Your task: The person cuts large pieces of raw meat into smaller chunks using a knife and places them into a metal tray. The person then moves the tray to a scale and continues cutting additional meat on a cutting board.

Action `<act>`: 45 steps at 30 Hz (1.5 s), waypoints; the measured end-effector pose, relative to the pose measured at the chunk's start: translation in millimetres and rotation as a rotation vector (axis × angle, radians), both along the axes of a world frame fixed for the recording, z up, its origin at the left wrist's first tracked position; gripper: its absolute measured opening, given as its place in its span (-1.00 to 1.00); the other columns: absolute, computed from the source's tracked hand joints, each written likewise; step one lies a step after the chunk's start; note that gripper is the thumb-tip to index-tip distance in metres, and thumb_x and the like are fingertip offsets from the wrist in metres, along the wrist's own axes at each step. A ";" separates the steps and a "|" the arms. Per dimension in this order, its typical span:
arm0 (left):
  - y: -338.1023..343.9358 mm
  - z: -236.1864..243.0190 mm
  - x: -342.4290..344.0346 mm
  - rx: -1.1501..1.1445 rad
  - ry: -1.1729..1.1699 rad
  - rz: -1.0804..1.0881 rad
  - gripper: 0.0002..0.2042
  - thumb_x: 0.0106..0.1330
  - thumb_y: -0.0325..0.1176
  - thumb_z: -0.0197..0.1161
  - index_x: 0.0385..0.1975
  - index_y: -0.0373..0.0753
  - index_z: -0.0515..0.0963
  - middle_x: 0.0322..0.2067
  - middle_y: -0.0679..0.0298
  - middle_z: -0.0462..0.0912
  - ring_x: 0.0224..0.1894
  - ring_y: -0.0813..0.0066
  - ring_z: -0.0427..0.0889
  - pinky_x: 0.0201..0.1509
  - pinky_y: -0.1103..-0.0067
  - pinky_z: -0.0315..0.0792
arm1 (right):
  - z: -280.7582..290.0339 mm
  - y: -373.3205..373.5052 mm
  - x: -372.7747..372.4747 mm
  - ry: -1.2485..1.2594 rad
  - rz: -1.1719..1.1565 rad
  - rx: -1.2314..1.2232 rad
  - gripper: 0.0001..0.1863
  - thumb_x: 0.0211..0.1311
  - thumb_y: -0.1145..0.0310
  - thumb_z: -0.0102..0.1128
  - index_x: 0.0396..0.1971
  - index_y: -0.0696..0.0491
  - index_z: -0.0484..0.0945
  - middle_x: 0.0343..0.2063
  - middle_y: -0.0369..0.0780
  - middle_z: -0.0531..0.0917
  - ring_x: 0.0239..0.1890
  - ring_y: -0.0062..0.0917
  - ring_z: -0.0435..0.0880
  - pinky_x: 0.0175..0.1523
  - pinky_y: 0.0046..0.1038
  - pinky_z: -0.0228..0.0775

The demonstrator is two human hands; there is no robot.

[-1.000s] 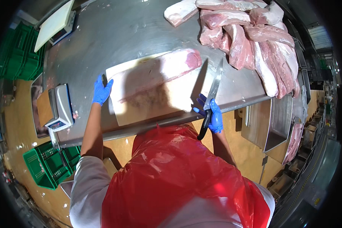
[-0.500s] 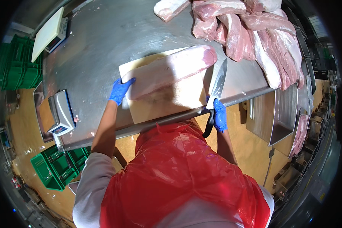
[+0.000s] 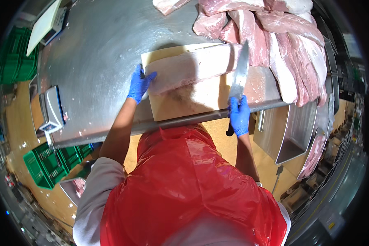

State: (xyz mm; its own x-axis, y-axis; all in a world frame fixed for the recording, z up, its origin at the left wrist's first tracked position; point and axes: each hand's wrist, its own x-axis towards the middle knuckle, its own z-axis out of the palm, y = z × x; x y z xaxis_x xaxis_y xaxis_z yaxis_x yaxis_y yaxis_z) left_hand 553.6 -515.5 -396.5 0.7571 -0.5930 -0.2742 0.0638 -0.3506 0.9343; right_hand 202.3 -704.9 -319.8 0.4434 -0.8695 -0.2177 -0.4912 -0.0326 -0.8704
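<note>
A long pale slab of meat [image 3: 188, 67] with a fatty surface lies slantwise on a cream cutting board [image 3: 180, 107]. At its left end is my left hand [image 3: 139, 85] in a blue glove, thumb and fingers apart, the thumb touching the meat. My right hand [image 3: 239, 117], also gloved in blue, is closed around the dark handle of a large knife [image 3: 240, 74]. The wide blade points away from me, its tip near the right end of the meat. Whether the blade touches the meat I cannot tell.
Many meat pieces [image 3: 274, 49] are heaped at the far right of the steel table [image 3: 94, 53]. Scales [image 3: 52, 107] stand at the left, near green crates [image 3: 49, 166]. A metal bin [image 3: 289, 131] stands below the table's right edge.
The knife has swung upright and its tip has come to the meat's right end; my right hand's grip has turned with it. The view has shifted slightly. My left hand stays at the left end.
</note>
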 end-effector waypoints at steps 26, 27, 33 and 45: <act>-62.2 50.8 -28.9 0.449 -1.075 -0.602 0.08 -0.35 0.13 0.49 0.23 -0.39 0.25 -0.01 0.03 0.45 0.04 0.18 0.47 0.17 -0.04 0.24 | 4.2 90.5 95.8 0.635 0.529 -0.355 -0.78 0.24 0.52 -0.08 -0.15 0.25 0.21 -0.48 0.14 0.59 -0.41 0.06 0.65 -0.35 -0.05 0.52; -61.4 52.3 -27.5 0.460 -1.074 -0.611 0.07 -0.35 0.12 0.49 0.23 -0.39 0.26 -0.04 0.05 0.46 0.02 0.20 0.48 0.15 -0.01 0.26 | -4.2 95.1 74.0 0.616 0.641 -0.491 -0.74 0.25 0.55 -0.08 -0.10 0.28 0.18 -0.54 0.13 0.56 -0.44 0.05 0.64 -0.41 -0.05 0.47; -63.7 63.6 -29.8 0.533 -1.059 -0.643 -0.05 -0.27 0.01 0.48 0.21 -0.33 0.30 -0.09 0.12 0.49 -0.04 0.26 0.50 0.11 0.12 0.30 | -12.5 90.0 73.9 0.728 0.718 -0.556 -0.71 0.20 0.56 -0.07 -0.09 0.33 0.23 -0.51 0.15 0.56 -0.48 -0.03 0.62 -0.40 -0.15 0.48; -67.2 46.5 -5.3 0.351 -1.166 -0.342 -0.18 -0.17 0.01 0.49 0.11 -0.29 0.37 -0.10 0.12 0.53 -0.04 0.14 0.54 0.01 0.23 0.39 | -4.0 92.5 48.1 0.717 0.529 -0.076 -0.86 0.28 0.50 -0.15 -0.18 0.14 0.25 -0.51 0.16 0.59 -0.38 0.14 0.61 -0.34 0.05 0.43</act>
State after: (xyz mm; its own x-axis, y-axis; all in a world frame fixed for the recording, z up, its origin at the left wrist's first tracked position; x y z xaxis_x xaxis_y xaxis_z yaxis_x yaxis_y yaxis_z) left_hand 548.4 -582.7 -350.1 0.4770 -0.8367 0.2692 -0.8756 -0.4259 0.2280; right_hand 250.4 -612.4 -323.8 0.5702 -0.6131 -0.5468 -0.8207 -0.4546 -0.3461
